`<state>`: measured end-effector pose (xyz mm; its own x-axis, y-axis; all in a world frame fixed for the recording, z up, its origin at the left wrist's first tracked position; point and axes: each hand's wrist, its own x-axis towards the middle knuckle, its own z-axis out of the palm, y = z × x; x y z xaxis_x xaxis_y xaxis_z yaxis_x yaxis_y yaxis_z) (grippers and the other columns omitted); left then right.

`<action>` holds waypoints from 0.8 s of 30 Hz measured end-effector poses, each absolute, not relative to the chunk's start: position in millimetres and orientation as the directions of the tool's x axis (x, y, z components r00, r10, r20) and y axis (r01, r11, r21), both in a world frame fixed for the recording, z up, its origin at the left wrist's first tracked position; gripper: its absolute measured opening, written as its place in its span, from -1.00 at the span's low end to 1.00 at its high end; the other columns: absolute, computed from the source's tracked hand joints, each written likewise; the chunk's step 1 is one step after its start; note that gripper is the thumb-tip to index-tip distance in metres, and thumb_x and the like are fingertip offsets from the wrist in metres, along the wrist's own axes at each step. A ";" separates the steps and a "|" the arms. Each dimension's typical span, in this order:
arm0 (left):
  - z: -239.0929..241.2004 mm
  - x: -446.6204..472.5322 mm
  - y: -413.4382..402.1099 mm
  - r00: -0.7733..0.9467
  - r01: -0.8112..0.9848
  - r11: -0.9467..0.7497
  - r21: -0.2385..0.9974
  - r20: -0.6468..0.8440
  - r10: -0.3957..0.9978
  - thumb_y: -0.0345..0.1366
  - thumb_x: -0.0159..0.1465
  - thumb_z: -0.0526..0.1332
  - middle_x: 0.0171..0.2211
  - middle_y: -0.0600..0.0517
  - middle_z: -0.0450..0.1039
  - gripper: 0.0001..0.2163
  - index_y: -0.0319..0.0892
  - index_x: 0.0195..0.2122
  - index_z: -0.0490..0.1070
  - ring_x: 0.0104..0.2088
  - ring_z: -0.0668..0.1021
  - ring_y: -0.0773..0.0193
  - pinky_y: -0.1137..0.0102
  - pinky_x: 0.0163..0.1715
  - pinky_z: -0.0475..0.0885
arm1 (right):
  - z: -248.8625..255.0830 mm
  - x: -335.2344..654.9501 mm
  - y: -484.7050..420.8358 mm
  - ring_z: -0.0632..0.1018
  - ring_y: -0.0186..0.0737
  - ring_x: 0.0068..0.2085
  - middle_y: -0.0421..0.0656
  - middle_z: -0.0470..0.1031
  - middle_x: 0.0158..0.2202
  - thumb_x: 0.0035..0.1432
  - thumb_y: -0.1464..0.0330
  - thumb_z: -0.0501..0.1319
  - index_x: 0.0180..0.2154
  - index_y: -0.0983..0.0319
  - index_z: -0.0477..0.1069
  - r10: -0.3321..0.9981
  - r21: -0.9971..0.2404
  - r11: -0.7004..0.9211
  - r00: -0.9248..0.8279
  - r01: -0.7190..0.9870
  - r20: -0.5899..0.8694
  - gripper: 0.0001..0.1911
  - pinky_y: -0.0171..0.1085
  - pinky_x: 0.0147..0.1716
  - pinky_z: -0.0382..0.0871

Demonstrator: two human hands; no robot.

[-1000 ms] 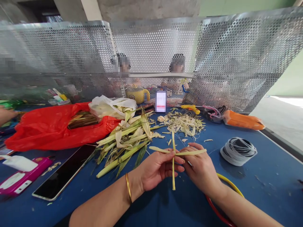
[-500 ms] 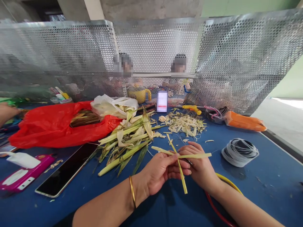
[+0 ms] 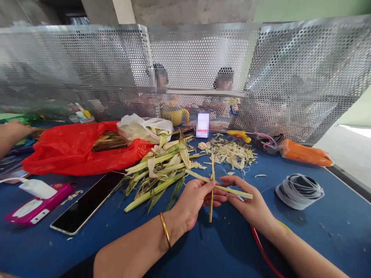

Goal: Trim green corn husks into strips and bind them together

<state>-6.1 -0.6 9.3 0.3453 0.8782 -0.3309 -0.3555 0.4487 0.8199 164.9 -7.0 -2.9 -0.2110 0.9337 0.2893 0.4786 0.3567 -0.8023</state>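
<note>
My left hand [image 3: 199, 197] is closed, pinching two narrow pale-green husk strips [image 3: 212, 210] where they cross. One strip stands nearly upright; the other slants down to the right. Close by, my right hand [image 3: 251, 199] has its thumb and index finger apart around the right end of the slanting strip. A thin whitish sliver shows beside that thumb, too small to name. Behind my left hand lies a heap of corn husks [image 3: 162, 170]. Small husk scraps [image 3: 232, 150] are piled farther back.
Left are a red plastic bag [image 3: 66, 150], a phone [image 3: 89, 202] and a magenta power strip [image 3: 37, 206]. Right are a string roll [image 3: 300, 191] and an orange packet [image 3: 307, 152]. A lit phone [image 3: 202, 124] stands before the perforated metal screen [image 3: 199, 50]. Another person's hand [image 3: 16, 131] is far left.
The crossed strips have turned, one now almost upright. My right hand has drawn slightly right, its thumb and index finger spreading apart. The whole view has shifted a little.
</note>
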 end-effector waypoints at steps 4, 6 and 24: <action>6.7 -4.5 -1.5 0.267 -0.340 0.418 0.842 -0.340 0.902 -0.28 0.26 0.22 -0.29 -0.16 0.60 -0.84 -0.31 -0.30 0.46 -0.46 0.60 0.32 0.48 -0.40 0.45 | -1.9 162.6 -8.3 0.55 -0.12 -0.14 -0.12 0.57 -0.17 0.07 0.31 0.23 -0.11 0.20 0.45 0.948 -0.880 0.297 -0.224 0.370 0.226 -0.70 -0.19 -0.12 0.41; 6.0 -3.8 -2.1 0.237 -0.341 0.401 0.850 -0.335 0.912 -0.26 0.24 0.24 -0.30 -0.13 0.60 -0.84 -0.28 -0.28 0.46 -0.45 0.60 0.32 0.47 -0.39 0.45 | -1.7 162.4 -8.7 0.55 -0.12 -0.15 -0.12 0.58 -0.18 0.08 0.26 0.26 -0.11 0.21 0.45 0.961 -0.922 0.238 -0.213 0.305 0.178 -0.68 -0.21 -0.16 0.41; 12.0 -36.1 29.1 0.556 -0.321 0.652 0.687 -0.421 0.716 -0.06 0.25 0.16 -0.35 -0.17 0.60 -0.63 -0.34 -0.24 0.49 -0.47 0.61 0.21 0.45 -0.52 0.41 | 4.2 172.6 -3.5 0.45 -0.17 -0.34 -0.13 0.41 -0.43 0.04 0.20 0.25 -0.56 0.22 0.44 0.991 -0.992 0.123 0.057 0.010 0.123 -0.74 -0.20 -0.31 0.35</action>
